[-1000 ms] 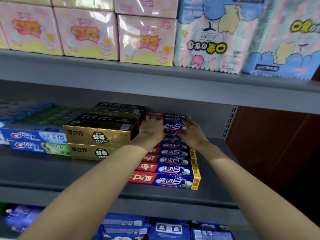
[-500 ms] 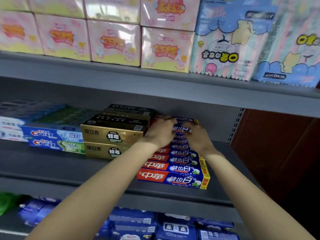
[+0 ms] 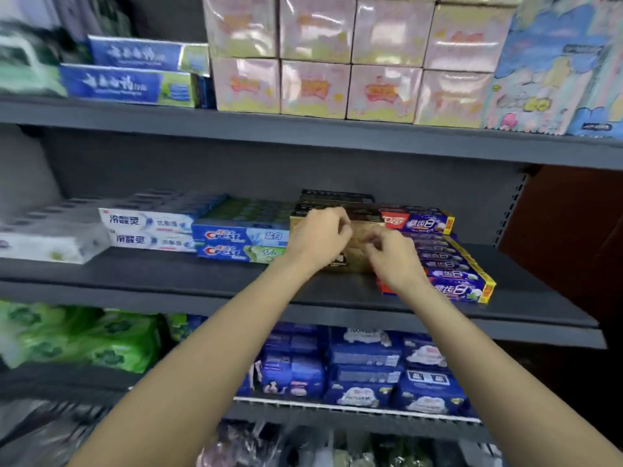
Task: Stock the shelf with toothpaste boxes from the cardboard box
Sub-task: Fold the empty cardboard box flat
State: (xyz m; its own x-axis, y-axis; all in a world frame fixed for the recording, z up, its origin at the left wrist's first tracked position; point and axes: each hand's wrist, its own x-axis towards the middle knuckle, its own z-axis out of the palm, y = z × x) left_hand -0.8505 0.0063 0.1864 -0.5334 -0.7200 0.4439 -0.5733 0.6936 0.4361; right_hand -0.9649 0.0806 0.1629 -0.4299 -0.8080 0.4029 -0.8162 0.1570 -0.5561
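A row of blue-and-red toothpaste boxes (image 3: 451, 274) lies on the middle shelf (image 3: 202, 284) at the right, with one more blue-and-red box (image 3: 418, 222) on top at the back. Gold toothpaste boxes (image 3: 357, 254) are stacked just left of them. My left hand (image 3: 320, 239) and my right hand (image 3: 394, 261) hover side by side in front of the gold boxes. Both have loosely curled fingers and hold nothing. The cardboard box is out of view.
Crest boxes (image 3: 241, 244) and white toothpaste boxes (image 3: 148, 229) fill the middle shelf to the left. Pink packs (image 3: 313, 85) and pastel packs (image 3: 539, 79) sit on the upper shelf. Blue packs (image 3: 364, 365) and green packs (image 3: 84, 335) are on the shelf below.
Both hands have pulled back from the blue-and-red boxes toward me and left, now in front of the gold boxes. The camera has swung back and left, so more of the shelves shows.
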